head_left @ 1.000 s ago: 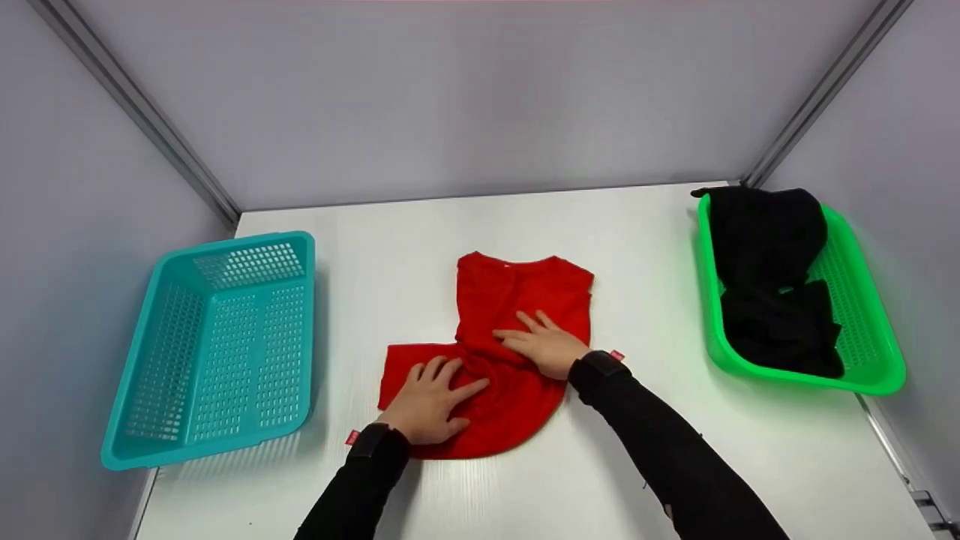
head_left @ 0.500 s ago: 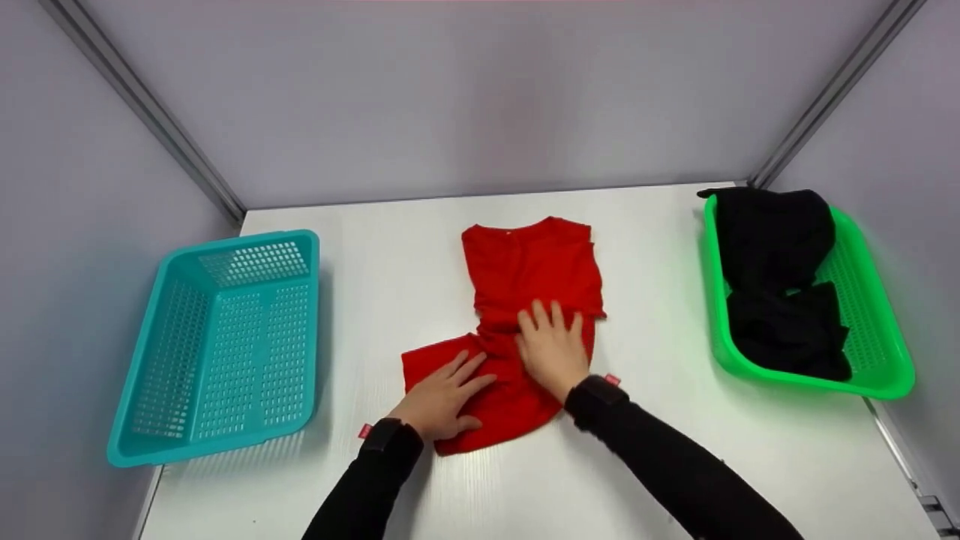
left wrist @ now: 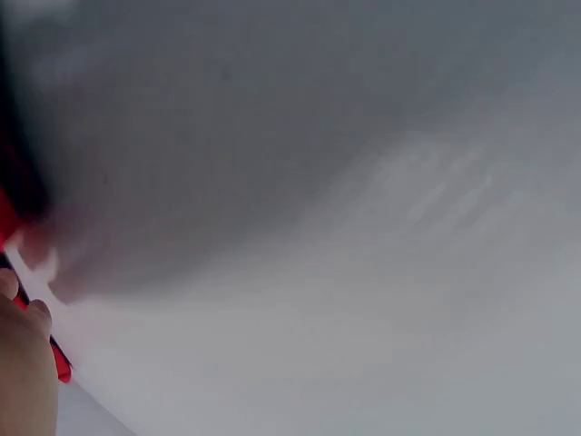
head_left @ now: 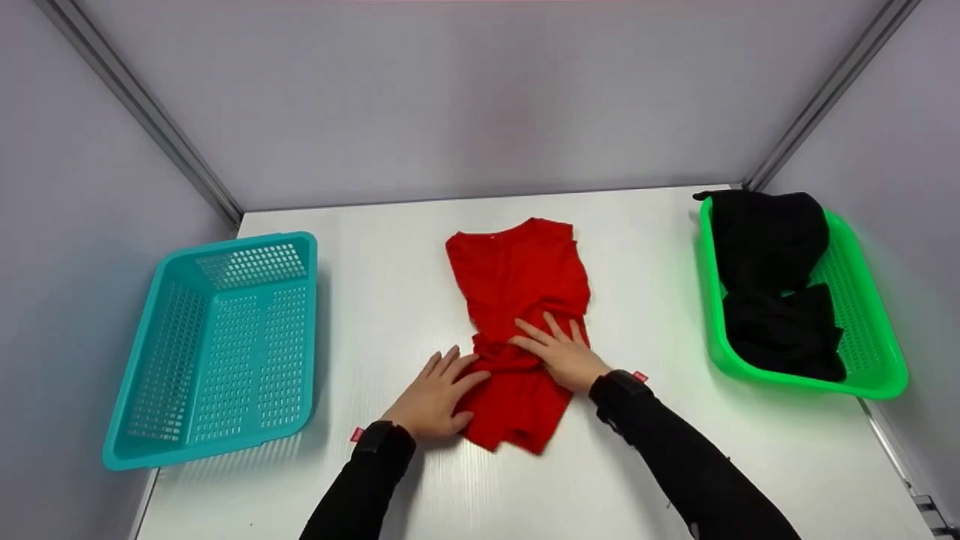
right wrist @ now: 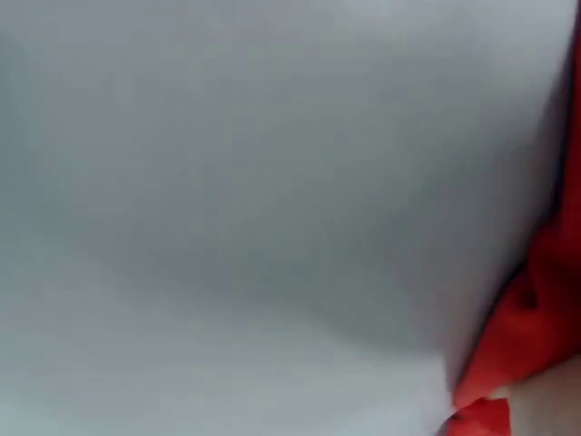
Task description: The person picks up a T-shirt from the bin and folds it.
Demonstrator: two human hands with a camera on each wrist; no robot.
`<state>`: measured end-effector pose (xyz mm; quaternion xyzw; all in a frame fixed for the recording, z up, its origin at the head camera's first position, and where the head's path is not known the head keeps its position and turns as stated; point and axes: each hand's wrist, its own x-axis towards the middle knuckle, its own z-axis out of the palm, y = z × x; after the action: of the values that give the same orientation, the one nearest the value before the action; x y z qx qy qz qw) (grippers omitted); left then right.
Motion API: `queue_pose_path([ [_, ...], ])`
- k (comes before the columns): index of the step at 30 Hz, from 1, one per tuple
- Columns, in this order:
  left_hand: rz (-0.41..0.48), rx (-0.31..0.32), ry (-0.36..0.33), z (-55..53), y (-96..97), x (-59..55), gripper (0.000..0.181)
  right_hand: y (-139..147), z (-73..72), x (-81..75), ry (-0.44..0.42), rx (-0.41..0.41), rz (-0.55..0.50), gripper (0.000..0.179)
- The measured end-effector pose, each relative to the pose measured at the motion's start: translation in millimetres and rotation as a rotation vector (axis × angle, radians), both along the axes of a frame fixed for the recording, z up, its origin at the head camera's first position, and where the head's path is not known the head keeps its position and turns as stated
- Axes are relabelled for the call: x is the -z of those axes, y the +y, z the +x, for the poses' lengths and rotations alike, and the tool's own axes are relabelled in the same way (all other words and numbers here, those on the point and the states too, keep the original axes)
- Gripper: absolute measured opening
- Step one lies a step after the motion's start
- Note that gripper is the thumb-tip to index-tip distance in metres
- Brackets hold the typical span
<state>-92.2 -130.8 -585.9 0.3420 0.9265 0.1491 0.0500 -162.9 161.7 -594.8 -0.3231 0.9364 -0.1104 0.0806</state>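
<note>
A red garment [head_left: 517, 277] with a neckline at its far end lies on the white table, long and narrow, wrinkled across its middle. My left hand [head_left: 433, 397] rests along its near left edge, fingers spread and their tips on the cloth. On the right side of the wrinkled middle lies my right hand [head_left: 562, 355], fingers straight and spread. The left wrist view catches only part of the left hand [left wrist: 25, 363] at its lower left. In the right wrist view the red garment [right wrist: 536, 318] runs down the right edge, with a bit of the right hand [right wrist: 549, 400] below.
A teal perforated basket [head_left: 309, 337] stands at the left of the white table [head_left: 375, 300]. At the right, a bright green basket [head_left: 874, 330] holds black cloth [head_left: 769, 240], part of which hangs over its far rim. Pale panels enclose the back and sides.
The garment's top has moved away from me, and its lower part, spread out to the left before, now lies narrow and in line with the top. Both hands have shifted over the cloth.
</note>
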Motion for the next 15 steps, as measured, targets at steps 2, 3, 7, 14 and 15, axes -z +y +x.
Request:
queue_pose_path([
  [2, -0.04, 0.003, -0.018, 2.1, 1.0, 2.2, 0.064, -4, -6.9, -4.2, 0.049, 0.042, 0.028, 0.073],
  [3, -0.061, -0.006, -0.019, 3.0, 2.2, 3.2, 0.064, -8, -9.4, -6.1, 0.075, 0.09, 0.057, 0.073],
  [7, -0.158, -0.099, 0.019, 3.4, 10.8, 6.6, 0.064, -28, -13.3, -11.8, 0.106, 0.333, 0.17, 0.07],
  [14, -0.275, -0.356, 0.111, -3.9, 21.4, 3.7, 0.062, -47, 3.3, -27.9, 0.295, 0.286, 0.059, 0.064],
  [15, -0.281, -0.395, 0.122, -4.6, 22.0, 3.9, 0.062, -49, 10.0, -30.2, 0.302, 0.236, 0.018, 0.06],
])
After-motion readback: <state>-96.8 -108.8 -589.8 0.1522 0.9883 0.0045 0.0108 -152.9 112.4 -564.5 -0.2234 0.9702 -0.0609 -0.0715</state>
